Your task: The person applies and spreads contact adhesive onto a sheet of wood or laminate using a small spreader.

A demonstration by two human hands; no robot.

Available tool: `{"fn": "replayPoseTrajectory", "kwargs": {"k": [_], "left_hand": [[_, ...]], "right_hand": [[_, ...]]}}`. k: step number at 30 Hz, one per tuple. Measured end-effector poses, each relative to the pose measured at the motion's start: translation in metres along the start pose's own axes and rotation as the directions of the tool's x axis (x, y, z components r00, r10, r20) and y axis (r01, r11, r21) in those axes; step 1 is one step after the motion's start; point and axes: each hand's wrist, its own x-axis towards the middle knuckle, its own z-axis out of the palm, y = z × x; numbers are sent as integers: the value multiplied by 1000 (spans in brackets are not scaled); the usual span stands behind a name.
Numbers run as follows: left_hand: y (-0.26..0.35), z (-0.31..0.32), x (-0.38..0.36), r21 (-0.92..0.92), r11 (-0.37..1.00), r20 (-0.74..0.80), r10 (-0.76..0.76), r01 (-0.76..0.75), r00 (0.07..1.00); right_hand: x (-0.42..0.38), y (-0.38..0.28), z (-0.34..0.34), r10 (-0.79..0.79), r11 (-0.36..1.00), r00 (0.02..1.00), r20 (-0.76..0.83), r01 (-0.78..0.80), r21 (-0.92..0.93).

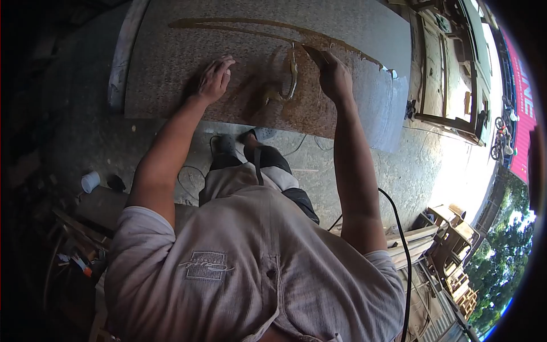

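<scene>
A wide brown board (256,45) lies in front of me. My right hand (335,80) is closed around a thin, flat spreader (312,55), its edge close to or touching the board. Left of the spreader, a curved streak of shiny glue (294,80) runs down to a wet amber patch. A long brown band of the same wet stuff arcs across the far part of the board. My left hand (215,80) rests on the board's left half, fingers stretched out, holding nothing.
A pale wooden strip (126,51) borders the board's left end. A wooden frame (450,74) stands at the right. A white cup (90,182) sits at lower left, stacked timber (413,245) at lower right. A black cable (405,245) hangs beside my right arm.
</scene>
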Motion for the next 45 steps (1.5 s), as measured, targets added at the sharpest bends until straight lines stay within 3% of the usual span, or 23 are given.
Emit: {"fn": "replayPoseTrajectory", "kwargs": {"k": [1, 2, 4, 5, 6, 8, 10, 12, 17, 20, 21, 27, 32, 34, 37, 38, 40, 42, 43, 44, 45], "left_hand": [[-3, -4, -1, 14, 1000, 0, -12, 12, 1000], [-5, -5, -2, 76, 997, -9, -14, 14, 1000], [-9, -6, 0, 138, 990, -13, -25, 27, 1000], [-8, -5, -1, 120, 992, -25, -24, 27, 999], [-8, -5, -2, 103, 994, -40, -20, 24, 999], [-10, -2, -2, 92, 995, -48, -27, 31, 998], [-10, -6, -1, 87, 996, -56, -29, 34, 998], [-9, -7, 0, 99, 994, -45, -40, 44, 998], [-11, -10, 3, 102, 994, -26, -43, 45, 999], [-11, -13, 0, 120, 992, -21, -28, 31, 999], [-11, -11, 1, 164, 986, -32, -23, 28, 999], [-22, -1, -3, 119, 993, -61, 14, -7, 998], [-30, -5, -6, -81, 996, -52, -33, 29, 998], [-39, -21, -4, 64, 998, 62, 17, -20, 998], [-52, -31, -16, 148, 988, 36, 29, -34, 999], [-55, -30, -18, 220, 975, 28, 35, -41, 999], [-48, -31, -21, 253, 967, 36, 22, -30, 999], [-46, -35, -19, 306, 952, 19, -17, 11, 1000], [-44, -38, -19, 305, 952, 47, -19, 4, 999], [-40, -41, -24, 302, 953, 91, -25, -4, 996], [-38, -42, -25, 335, 942, 116, -61, 19, 991]], "right_hand": [[21, 0, 11, -38, 988, 999, 13, 39, -148], [35, 1, 22, -43, 989, 999, 23, 45, -137], [56, 10, 47, -275, 872, 961, 12, 255, -417], [55, 18, 63, -282, 831, 957, 71, 281, -479], [49, 16, 65, -280, 832, 956, 83, 285, -476], [35, 3, 57, -213, 834, 940, 266, 317, -452], [45, 1, 48, -189, 848, 934, 304, 311, -429], [72, 2, 41, -237, 843, 964, 117, 264, -469], [93, 25, 61, -336, 828, 940, 66, 328, -455], [61, 28, 59, -253, 868, 954, 161, 298, -397], [44, 18, 54, -240, 828, 956, 168, 293, -478], [-62, 12, 68, -130, 888, 986, 104, 162, -429], [-148, -15, 83, -28, 902, 999, 36, 41, -430], [-173, -25, 89, -13, 884, 1000, 28, 25, -466], [-194, -44, 94, 27, 903, 999, 38, -9, -429], [-199, -49, 96, 53, 938, 996, 65, -27, -346], [-213, -64, 106, 273, 927, 882, 384, -133, -352], [-202, -69, 101, 312, 942, 794, 521, -329, -64], [-186, -68, 96, 265, 864, 857, 442, -414, 286], [-177, -67, 88, 262, 664, 895, 361, -439, 606], [-150, -64, 74, 276, 621, 888, 367, -456, 637]]}}
